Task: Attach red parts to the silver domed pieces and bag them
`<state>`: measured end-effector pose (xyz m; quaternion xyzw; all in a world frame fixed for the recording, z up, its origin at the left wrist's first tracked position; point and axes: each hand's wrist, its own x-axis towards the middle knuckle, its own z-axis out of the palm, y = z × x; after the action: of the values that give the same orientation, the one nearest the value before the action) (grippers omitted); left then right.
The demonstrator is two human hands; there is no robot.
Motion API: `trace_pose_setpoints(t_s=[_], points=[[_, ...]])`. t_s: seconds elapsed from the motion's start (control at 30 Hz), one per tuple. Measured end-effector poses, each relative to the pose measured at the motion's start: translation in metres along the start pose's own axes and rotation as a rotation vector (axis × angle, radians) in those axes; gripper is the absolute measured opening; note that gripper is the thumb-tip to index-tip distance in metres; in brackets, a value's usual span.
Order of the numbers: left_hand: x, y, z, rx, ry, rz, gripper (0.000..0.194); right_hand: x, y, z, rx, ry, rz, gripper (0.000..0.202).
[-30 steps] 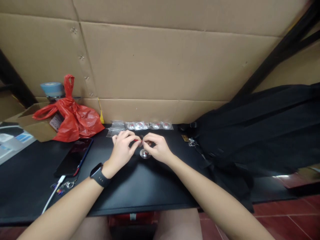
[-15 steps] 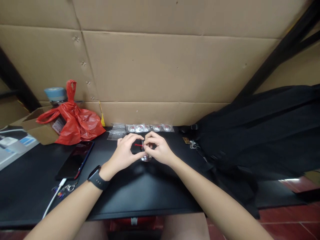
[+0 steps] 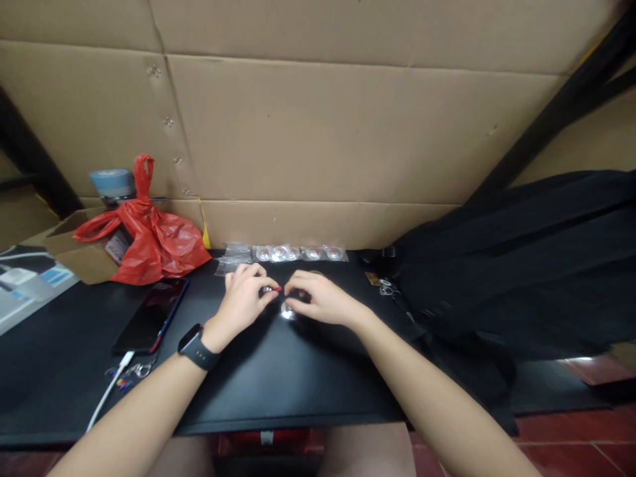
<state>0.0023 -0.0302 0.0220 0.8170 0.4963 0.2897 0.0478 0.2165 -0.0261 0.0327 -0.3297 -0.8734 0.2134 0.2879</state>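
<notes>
My left hand (image 3: 246, 291) pinches a small red-tipped piece (image 3: 277, 289) between thumb and fingers; most of it is hidden by the fingers. Beside it, my right hand (image 3: 313, 296) is curled with a gap between thumb and fingertips, and I see nothing held there. A shiny round silver piece (image 3: 287, 311) lies on the black table just below the right thumb; whether they touch is unclear. Behind the hands, several round silver-and-red pieces in clear plastic sleeves (image 3: 314, 253) lie in a row. Clear plastic bags (image 3: 233, 258) lie left of that row.
On the left are a red plastic bag (image 3: 159, 248), a cardboard box (image 3: 84, 255), a blue-lidded container (image 3: 113, 182) and a phone (image 3: 152, 317) with a white cable (image 3: 106, 397). Keys (image 3: 387, 289) and a large black bag (image 3: 521, 258) are at right. A cardboard wall (image 3: 318, 132) stands behind.
My hands have moved apart. The red-tipped piece has gone left with my left hand, while my right hand has shifted slightly right, and more of the silver piece shows.
</notes>
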Motion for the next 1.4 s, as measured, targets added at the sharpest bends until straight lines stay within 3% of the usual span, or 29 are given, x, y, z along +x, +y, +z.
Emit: trace_pose_setpoints(t_s=[0.1, 0.17, 0.3, 0.4, 0.57, 0.7, 1.0, 1.17, 1.4], points=[[0.001, -0.012, 0.002, 0.033, 0.017, -0.060, 0.007, -0.003, 0.006, -0.002, -0.058, -0.198, 0.003, 0.015], [0.001, -0.017, 0.003, 0.033, 0.009, -0.078, 0.008, -0.003, 0.010, 0.000, -0.047, -0.222, 0.003, 0.012], [-0.001, -0.015, 0.004, -0.026, -0.019, -0.065, 0.014, -0.001, 0.017, 0.008, -0.052, -0.152, -0.011, 0.012], [-0.002, -0.007, 0.002, -0.068, -0.025, -0.090, 0.015, 0.001, 0.018, 0.010, -0.003, -0.019, 0.054, 0.009], [0.002, 0.002, -0.004, -0.212, -0.059, -0.206, 0.011, 0.005, 0.015, 0.014, 0.341, 0.134, 0.216, 0.013], [0.002, 0.006, -0.004, -0.385, -0.070, -0.195, 0.010, 0.007, 0.010, 0.022, 0.615, 0.174, 0.287, 0.026], [0.001, 0.009, -0.004, -0.298, -0.125, -0.190, 0.011, 0.007, 0.006, 0.016, 0.881, 0.086, 0.417, 0.040], [-0.002, 0.010, -0.003, -0.244, -0.139, -0.170, 0.013, 0.006, 0.007, 0.011, 0.812, 0.044, 0.399, 0.038], [-0.003, 0.004, -0.006, -0.124, -0.159, -0.025, 0.019, 0.003, 0.010, 0.013, 0.723, -0.023, 0.320, 0.046]])
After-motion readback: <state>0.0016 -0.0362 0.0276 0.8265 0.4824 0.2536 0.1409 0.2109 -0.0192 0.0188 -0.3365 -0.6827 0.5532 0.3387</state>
